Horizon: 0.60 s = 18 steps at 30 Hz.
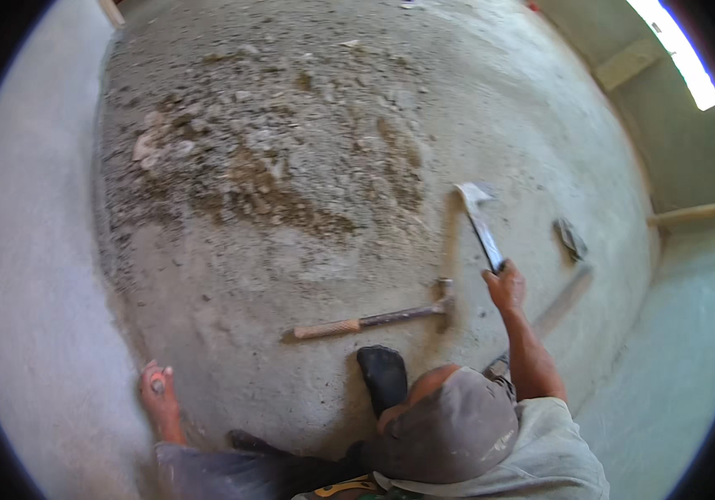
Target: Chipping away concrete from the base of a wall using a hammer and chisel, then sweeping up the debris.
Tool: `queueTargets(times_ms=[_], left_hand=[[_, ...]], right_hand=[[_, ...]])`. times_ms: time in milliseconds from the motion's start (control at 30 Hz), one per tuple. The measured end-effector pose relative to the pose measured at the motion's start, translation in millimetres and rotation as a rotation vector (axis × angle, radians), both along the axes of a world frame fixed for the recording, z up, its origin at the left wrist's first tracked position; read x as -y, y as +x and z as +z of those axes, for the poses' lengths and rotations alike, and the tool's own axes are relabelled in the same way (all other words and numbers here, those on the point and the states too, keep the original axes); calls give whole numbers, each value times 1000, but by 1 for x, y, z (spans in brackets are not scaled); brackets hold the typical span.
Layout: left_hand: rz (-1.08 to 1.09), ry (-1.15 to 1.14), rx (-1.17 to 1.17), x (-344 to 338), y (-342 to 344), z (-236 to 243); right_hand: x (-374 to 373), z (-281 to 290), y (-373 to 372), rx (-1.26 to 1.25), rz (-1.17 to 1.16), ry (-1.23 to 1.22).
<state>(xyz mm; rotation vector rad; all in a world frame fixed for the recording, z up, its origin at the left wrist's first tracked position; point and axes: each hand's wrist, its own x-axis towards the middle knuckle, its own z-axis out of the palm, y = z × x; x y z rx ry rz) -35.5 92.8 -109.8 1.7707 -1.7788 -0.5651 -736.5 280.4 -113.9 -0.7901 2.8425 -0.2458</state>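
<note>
My right hand (505, 287) is closed around the handle of a hammer (483, 229), whose pale metal head points away from me, over the floor. A second hammer (366, 321) lies crosswise on the floor just in front of my foot, its tan grip to the left and its dark head to the right. At the lower left, my left hand (160, 400) is beside the wall with its fingers curled; a small round grey end shows among them, but its kind is unclear. My bent legs and a dark-covered foot (382, 379) fill the bottom.
Broken rubble and soil (274, 150) spread over the concrete floor ahead. A pale wall (32, 250) rises close on the left. On the right lie a small grey object (571, 240) and a long grey bar (566, 300), partly behind my arm. Another wall (666, 367) stands beyond.
</note>
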Motion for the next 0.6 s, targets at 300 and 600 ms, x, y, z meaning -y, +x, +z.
queueTargets(times_ms=[300, 600], left_hand=[[271, -52, -340, 44, -63, 54], [142, -18, -323, 124, -110, 132]], right_hand=[[2, -2, 133, 516, 607, -81], [16, -41, 149, 1018, 191, -158]])
